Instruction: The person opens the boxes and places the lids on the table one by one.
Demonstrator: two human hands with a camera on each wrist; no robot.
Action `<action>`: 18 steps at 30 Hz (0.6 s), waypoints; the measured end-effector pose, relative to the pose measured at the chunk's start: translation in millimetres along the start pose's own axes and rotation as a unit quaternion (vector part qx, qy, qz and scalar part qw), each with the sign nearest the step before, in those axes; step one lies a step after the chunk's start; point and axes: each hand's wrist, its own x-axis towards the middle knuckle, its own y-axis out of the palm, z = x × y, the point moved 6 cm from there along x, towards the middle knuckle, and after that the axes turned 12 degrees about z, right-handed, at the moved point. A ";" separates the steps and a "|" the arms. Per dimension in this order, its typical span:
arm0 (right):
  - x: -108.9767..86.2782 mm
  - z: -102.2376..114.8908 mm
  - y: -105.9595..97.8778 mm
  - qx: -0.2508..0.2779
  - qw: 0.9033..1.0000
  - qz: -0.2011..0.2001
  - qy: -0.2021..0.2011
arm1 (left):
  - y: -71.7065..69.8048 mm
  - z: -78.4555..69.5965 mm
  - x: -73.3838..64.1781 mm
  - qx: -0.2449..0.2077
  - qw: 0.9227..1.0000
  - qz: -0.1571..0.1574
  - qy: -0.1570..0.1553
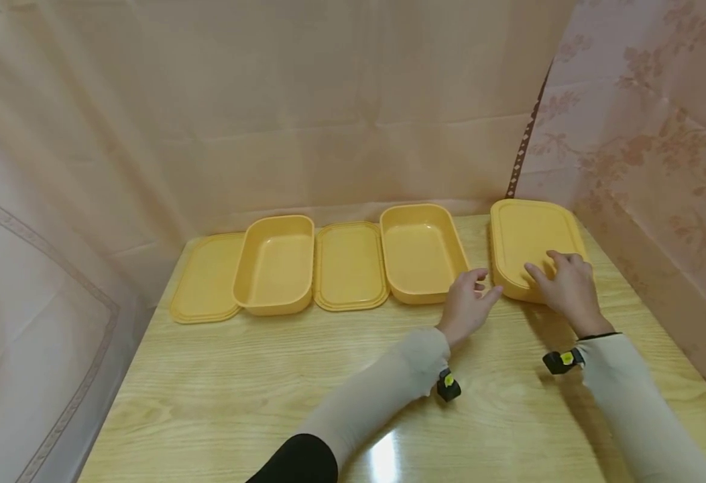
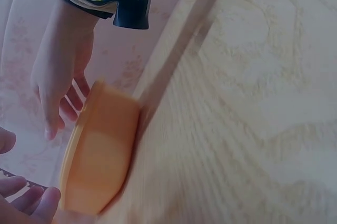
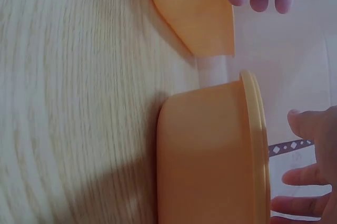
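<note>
At the right end of the row stands a yellow box with its lid on. My right hand is over the lid's near right part, fingers spread and loosely bent; the right wrist view shows the fingers close to the lid's rim. Left of that box, my left hand hovers by the near right corner of an uncovered yellow box, thumb and fingers apart with nothing between them. The left wrist view has the lidded box's side wall between both hands.
A second uncovered yellow box stands farther left. One flat yellow lid lies between the uncovered boxes, another lid at the far left. All rest on a wood-grain table, with a hanging curtain behind and patterned cloth at the right.
</note>
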 end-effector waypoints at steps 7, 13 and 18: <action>-2.1 -9.6 -0.7 0.003 1.000 -0.025 0.012 | 11.5 8.2 1.5 -0.004 0.999 -0.006 -0.039; -6.5 -14.8 -5.3 0.014 0.997 -0.061 0.035 | 19.4 11.8 1.2 0.008 0.999 0.001 -0.053; -8.0 -22.7 -6.0 0.022 0.996 -0.062 0.058 | 24.3 14.2 1.9 0.021 0.998 0.011 -0.055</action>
